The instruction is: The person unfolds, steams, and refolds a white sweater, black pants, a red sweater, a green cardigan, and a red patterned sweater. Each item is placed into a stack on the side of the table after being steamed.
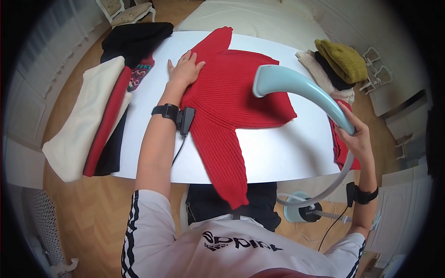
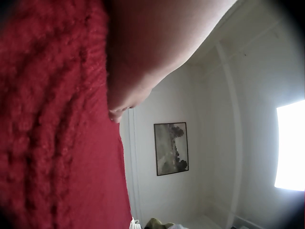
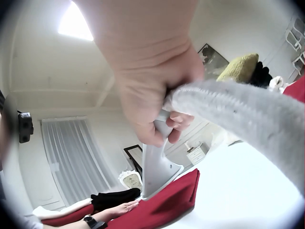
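Note:
A red ribbed sweater (image 1: 232,88) lies spread on a white board (image 1: 273,162), one sleeve reaching away and the other hanging over the near edge. My left hand (image 1: 184,72) rests on the sweater near its left edge, fingers spread. In the left wrist view the red knit (image 2: 57,124) fills one side, beside part of my hand. My right hand (image 1: 358,134) grips the handle of a light blue garment steamer (image 1: 301,83), its head over the sweater's body. In the right wrist view my fingers curl round the handle above the steamer head (image 3: 159,171).
A grey hose (image 1: 340,180) runs from the handle to the steamer base (image 1: 296,208) on the floor. Folded white (image 1: 88,116), red and dark clothes lie at the board's left side. A knit pile topped by a mustard garment (image 1: 340,60) sits at the far right.

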Tool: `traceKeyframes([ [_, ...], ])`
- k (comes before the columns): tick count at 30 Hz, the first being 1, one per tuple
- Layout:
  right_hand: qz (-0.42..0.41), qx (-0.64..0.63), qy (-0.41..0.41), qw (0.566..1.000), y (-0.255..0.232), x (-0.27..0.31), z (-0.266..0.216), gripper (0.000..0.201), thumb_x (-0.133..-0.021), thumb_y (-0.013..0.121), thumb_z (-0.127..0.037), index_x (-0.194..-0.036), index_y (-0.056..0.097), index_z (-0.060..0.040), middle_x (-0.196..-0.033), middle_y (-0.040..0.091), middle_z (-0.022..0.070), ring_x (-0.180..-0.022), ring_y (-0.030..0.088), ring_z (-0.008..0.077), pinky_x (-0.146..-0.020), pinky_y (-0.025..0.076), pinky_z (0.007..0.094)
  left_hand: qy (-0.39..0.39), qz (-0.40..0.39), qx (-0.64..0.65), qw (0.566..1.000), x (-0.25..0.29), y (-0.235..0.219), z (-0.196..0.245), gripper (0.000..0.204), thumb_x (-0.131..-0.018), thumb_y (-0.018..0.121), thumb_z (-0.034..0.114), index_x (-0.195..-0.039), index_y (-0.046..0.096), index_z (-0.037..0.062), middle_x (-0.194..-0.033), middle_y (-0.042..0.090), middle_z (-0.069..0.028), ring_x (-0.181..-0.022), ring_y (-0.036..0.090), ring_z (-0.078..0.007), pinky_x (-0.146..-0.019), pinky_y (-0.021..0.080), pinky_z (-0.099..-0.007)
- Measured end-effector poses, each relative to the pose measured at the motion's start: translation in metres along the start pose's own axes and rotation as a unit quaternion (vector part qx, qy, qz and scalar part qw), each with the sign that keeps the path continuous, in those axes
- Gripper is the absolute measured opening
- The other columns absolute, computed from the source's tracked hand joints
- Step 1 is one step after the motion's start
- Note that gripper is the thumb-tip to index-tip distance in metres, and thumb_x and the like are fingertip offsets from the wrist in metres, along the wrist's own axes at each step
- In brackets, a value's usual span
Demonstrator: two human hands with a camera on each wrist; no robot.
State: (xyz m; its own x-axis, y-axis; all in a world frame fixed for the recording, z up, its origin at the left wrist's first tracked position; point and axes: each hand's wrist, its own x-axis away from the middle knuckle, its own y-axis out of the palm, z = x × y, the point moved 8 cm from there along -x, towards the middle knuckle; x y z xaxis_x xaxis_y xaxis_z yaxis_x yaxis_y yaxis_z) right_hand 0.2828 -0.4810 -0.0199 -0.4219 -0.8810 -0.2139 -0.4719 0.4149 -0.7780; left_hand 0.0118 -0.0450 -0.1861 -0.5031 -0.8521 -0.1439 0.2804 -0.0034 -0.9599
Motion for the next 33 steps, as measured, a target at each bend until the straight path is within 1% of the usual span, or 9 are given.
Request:
traceKeyframes([
  [5, -0.095, -0.084, -0.055, 0.990, 0.055, 0.002, -0.046, 0.068, -0.085, 0.073, 0.002, -0.149, 0.058, -0.0146, -0.101, 0.071, 0.0054, -0.085, 0.065, 0.0097, -0.079, 0.053, 0.0272, 0.000, -0.089, 0.062, 0.994, 0.013, -0.038, 0.008, 0.070, -0.098, 0.063, 0.048, -0.155, 0.046, 0.0112, -0.161, 0.044, -0.0118, -0.145, 0.047, -0.0293, -0.124, 0.021, -0.0606],
  [7, -0.119, -0.076, -0.083, 0.986, 0.073, 0.003, -0.061, 0.068, -0.084, 0.076, 0.001, -0.148, 0.060, -0.0155, -0.107, 0.074, 0.0090, -0.087, 0.068, 0.0136, -0.083, 0.055, 0.0306, 0.142, -0.170, 0.231, 0.948, 0.029, -0.041, 0.030, 0.079, -0.090, 0.077, 0.039, -0.154, 0.046, 0.0058, -0.150, 0.057, -0.0155, -0.142, 0.050, -0.0335, -0.123, 0.029, -0.0459],
  [8, -0.131, -0.075, -0.097, 0.984, 0.081, 0.005, -0.068, 0.068, -0.084, 0.076, 0.000, -0.148, 0.060, -0.0160, -0.108, 0.075, 0.0094, -0.089, 0.069, 0.0145, -0.084, 0.055, 0.0314, 0.127, -0.246, 0.215, 0.937, 0.049, -0.048, 0.039, 0.086, -0.083, 0.083, 0.028, -0.156, 0.043, 0.0075, -0.159, 0.047, -0.0157, -0.147, 0.044, -0.0331, -0.122, 0.034, -0.0377],
  [11, -0.143, -0.074, -0.145, 0.976, 0.096, 0.011, -0.077, 0.066, -0.086, 0.077, -0.002, -0.147, 0.060, -0.0177, -0.099, 0.074, 0.0099, -0.086, 0.067, 0.0168, -0.081, 0.053, 0.0335, 0.202, -0.271, 0.017, 0.941, 0.077, -0.029, 0.038, 0.088, -0.081, 0.082, 0.025, -0.158, 0.042, 0.0121, -0.167, 0.033, -0.0136, -0.151, 0.038, -0.0323, -0.123, 0.033, -0.0406],
  [12, -0.170, -0.038, -0.144, 0.974, 0.100, 0.014, -0.078, 0.067, -0.084, 0.077, -0.001, -0.148, 0.060, -0.0153, -0.105, 0.074, 0.0118, -0.086, 0.068, 0.0183, -0.083, 0.054, 0.0340, 0.154, -0.270, 0.040, 0.950, 0.079, -0.026, 0.033, 0.092, -0.079, 0.084, 0.024, -0.159, 0.040, 0.0195, -0.171, 0.024, -0.0086, -0.154, 0.032, -0.0307, -0.125, 0.031, -0.0415],
  [22, -0.166, 0.037, -0.134, 0.976, 0.039, 0.043, -0.066, 0.068, -0.074, 0.074, 0.005, -0.139, 0.067, -0.0110, -0.089, 0.070, 0.0126, -0.075, 0.066, 0.0211, -0.072, 0.052, 0.0346, 0.121, -0.234, 0.056, 0.963, 0.037, -0.012, 0.033, 0.090, -0.081, 0.085, 0.019, -0.159, 0.040, 0.0240, -0.171, 0.026, -0.0035, -0.154, 0.032, -0.0299, -0.124, 0.032, -0.0424],
  [28, -0.109, 0.036, -0.118, 0.986, 0.025, 0.055, -0.066, 0.067, -0.073, 0.074, 0.005, -0.139, 0.067, -0.0096, -0.086, 0.070, 0.0129, -0.074, 0.067, 0.0206, -0.071, 0.053, 0.0340, 0.163, -0.165, -0.045, 0.972, 0.041, -0.038, 0.052, 0.085, -0.080, 0.085, 0.018, -0.155, 0.047, 0.0190, -0.165, 0.037, -0.0134, -0.146, 0.045, -0.0323, -0.121, 0.037, -0.0406],
  [31, -0.091, -0.002, -0.122, 0.988, 0.045, 0.054, -0.070, 0.069, -0.076, 0.077, 0.002, -0.143, 0.063, -0.0094, -0.092, 0.071, 0.0137, -0.079, 0.068, 0.0215, -0.074, 0.053, 0.0330, 0.185, -0.175, 0.075, 0.964, 0.050, -0.043, 0.058, 0.082, -0.079, 0.085, 0.016, -0.154, 0.049, 0.0149, -0.162, 0.041, -0.0175, -0.143, 0.049, -0.0325, -0.120, 0.038, -0.0402],
  [33, -0.112, -0.030, -0.139, 0.983, 0.064, 0.052, -0.082, 0.069, -0.081, 0.078, -0.002, -0.147, 0.059, -0.0089, -0.095, 0.071, 0.0141, -0.080, 0.067, 0.0234, -0.075, 0.053, 0.0333, 0.184, -0.281, 0.140, 0.931, 0.056, -0.020, 0.053, 0.082, -0.079, 0.084, 0.015, -0.154, 0.049, 0.0128, -0.163, 0.039, -0.0168, -0.146, 0.046, -0.0311, -0.121, 0.036, -0.0396],
])
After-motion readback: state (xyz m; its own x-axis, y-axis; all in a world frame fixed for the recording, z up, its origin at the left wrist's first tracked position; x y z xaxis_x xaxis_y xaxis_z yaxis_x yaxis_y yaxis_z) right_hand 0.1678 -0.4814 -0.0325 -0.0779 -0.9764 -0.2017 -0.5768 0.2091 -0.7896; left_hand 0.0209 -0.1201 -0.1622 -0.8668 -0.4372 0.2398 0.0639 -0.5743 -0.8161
